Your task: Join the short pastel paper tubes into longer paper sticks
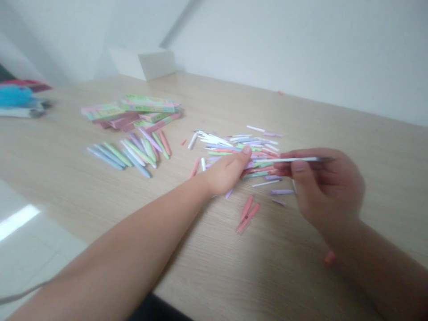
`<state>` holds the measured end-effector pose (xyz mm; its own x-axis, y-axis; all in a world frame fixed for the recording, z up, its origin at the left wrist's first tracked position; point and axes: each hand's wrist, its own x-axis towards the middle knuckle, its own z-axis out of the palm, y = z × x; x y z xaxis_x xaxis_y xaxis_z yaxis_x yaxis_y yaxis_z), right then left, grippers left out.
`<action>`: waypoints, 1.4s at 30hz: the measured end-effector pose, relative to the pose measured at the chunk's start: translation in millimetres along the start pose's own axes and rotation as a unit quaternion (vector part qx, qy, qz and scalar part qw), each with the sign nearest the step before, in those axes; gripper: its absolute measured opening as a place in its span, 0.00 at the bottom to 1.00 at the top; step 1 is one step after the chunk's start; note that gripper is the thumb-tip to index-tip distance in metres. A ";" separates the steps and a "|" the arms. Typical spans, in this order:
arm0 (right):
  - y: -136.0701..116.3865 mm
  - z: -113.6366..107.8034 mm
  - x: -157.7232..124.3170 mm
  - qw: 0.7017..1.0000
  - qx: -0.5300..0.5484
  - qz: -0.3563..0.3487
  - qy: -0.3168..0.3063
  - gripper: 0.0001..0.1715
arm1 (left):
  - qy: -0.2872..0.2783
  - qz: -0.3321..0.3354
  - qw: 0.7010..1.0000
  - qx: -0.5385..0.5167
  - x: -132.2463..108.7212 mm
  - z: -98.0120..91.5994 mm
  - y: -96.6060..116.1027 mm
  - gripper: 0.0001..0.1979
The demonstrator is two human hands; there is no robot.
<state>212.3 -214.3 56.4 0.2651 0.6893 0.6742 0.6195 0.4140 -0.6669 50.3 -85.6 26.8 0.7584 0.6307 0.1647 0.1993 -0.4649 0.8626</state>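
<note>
Inward of the tabletop (214,249)'s near edge, right fingers (302,176) pinch a white rod (284,160) projecting leftward; left fingers (245,154): hold unclear.

The left hand (225,174) covers part of the heap of pen parts (219,141), most of its fingers out of sight; whether it grips anything cannot be told. Right of the heap, the right hand (291,161) pinches a thin stick (302,159), its dark end blurred. Left of the heap, print on the boxes (152,106) is unreadable; far left of it, the picture's edge cuts off a blue item (15,95).
</note>
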 end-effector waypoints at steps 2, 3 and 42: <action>2.8 0.6 -0.9 1.000 0.004 0.017 -0.014 0.06 | 0.001 0.019 1.000 0.009 0.1 1.2 -1.3 0.36; 5.3 0.9 -1.8 0.999 0.004 0.023 -0.023 0.06 | 0.000 0.029 0.999 0.014 0.3 1.6 -2.0 0.36; 25.0 -5.1 -7.9 0.988 -0.065 -0.020 -0.136 0.07 | -0.012 0.053 0.993 0.101 -4.5 2.1 10.9 0.38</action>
<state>229.5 -212.4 36.1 0.0409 0.8150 0.5780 0.7197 0.3772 -0.5828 50.3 -94.8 34.5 0.7966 0.5566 0.2360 0.2359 -0.6456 0.7263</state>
